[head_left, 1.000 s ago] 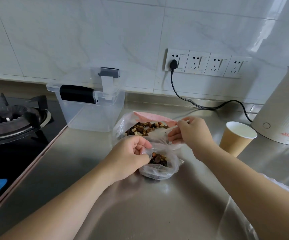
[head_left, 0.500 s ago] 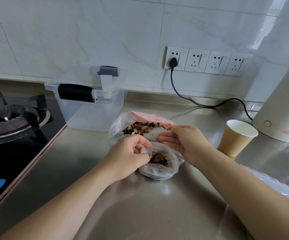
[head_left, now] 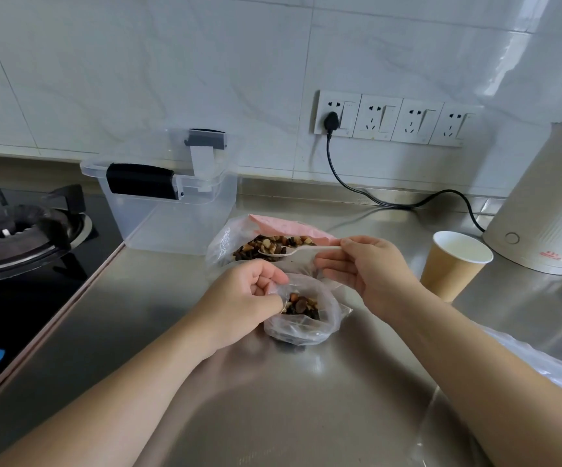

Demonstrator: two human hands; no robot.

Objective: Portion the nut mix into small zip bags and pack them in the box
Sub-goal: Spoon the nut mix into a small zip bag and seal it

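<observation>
Now left hand (head_left: 245, 298) pinches small bag (head_left: 303, 311) rim; right hand (head_left: 370, 271) grips spoon (head_left: 293, 251).

head cam | looks forward-down | close over counter (head_left: 306, 399) | single view

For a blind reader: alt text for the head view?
The right hand holds a white spoon of nuts over the big nut bag; the left hand holds open a small bag on the steel counter.
</observation>
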